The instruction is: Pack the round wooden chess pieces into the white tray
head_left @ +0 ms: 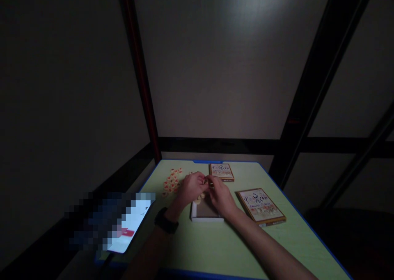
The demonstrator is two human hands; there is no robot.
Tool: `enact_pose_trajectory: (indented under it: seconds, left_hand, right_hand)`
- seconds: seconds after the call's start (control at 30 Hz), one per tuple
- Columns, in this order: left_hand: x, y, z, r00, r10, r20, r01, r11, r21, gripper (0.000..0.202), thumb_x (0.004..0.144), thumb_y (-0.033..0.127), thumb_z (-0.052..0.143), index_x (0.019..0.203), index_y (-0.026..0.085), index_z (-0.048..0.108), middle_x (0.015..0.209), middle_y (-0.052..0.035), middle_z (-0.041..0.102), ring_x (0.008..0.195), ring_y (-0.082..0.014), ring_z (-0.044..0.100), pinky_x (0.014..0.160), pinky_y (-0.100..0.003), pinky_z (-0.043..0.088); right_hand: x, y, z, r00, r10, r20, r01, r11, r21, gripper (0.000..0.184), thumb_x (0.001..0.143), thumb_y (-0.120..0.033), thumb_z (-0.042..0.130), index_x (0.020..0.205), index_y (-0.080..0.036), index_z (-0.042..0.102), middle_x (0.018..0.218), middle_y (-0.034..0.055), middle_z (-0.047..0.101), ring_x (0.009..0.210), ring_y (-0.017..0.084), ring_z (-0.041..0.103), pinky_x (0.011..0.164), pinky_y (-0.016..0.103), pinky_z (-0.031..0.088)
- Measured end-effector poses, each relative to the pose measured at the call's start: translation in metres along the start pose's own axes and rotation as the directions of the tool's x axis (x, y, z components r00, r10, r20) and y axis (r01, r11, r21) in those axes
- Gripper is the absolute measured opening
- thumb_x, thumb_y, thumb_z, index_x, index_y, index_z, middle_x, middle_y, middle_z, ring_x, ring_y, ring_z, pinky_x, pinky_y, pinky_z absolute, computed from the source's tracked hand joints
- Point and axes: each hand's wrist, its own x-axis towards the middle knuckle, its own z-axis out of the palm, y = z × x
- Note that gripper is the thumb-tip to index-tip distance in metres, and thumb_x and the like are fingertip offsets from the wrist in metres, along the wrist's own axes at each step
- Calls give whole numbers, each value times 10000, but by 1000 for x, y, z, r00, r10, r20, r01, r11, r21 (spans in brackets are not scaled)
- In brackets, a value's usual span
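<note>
My left hand (193, 186), with a dark watch (166, 220) on its wrist, is closed in a pinch above the far end of a shallow open box (207, 219). Fingertips nearly meeting it, my right hand (221, 194) is closed too. A small pale edge shows between the right fingers, seemingly a chess piece; what the left fingers pinch is hidden. Pale round chess pieces (199, 199) lie at the box's far left, partly under my left hand. Left of that hand, many loose pieces with red markings (171, 182) are heaped on the table.
A closed Chinese chess box (221, 171) lies behind my hands, and another (261, 205) lies right of my right forearm. A lit tablet-like screen (131, 224), partly pixelated, is at the table's left edge. The light green table (197, 251) has a blue rim. Walls stand close behind and left.
</note>
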Motion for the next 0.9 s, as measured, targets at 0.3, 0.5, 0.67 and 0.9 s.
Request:
enact_pose_trajectory:
  seconds: [0.3,0.5,0.67,0.9]
  left_hand:
    - [7,-32,-12,995,41,-92,-77,899,-430,251,750,135,708,993,145,646,1006,-72,742,900,-163,713,807,-243,579]
    - [9,-47,-11,981,122,-149,-161,945,-285,276,750,127,698,1024,154,707,1080,-88,719,941,-181,693,808,-265,582]
    - [7,-48,-9,981,185,-54,-193,937,-290,290,746,128,713,1034,161,735,1085,-88,726,960,-185,689,824,-274,581]
    - [9,-50,-3,997,54,-60,-70,952,-298,256,781,136,694,1036,155,703,1030,-68,760,928,-168,708,834,-258,565]
  right_hand:
    - [4,-3,-12,988,153,16,-154,976,153,416,810,-83,552,1208,-198,597,1094,93,729,948,210,685,870,348,532]
    - [8,-4,-23,969,182,167,-213,958,190,368,754,-38,580,1076,-173,697,988,74,762,896,219,695,825,335,523]
    - [6,-10,-34,965,80,250,-116,984,133,351,744,-5,559,1001,-174,728,980,71,755,909,217,679,829,317,504]
    - [-7,-18,-32,951,109,288,-127,991,44,261,735,-4,617,912,-172,709,910,61,735,846,195,665,763,266,480]
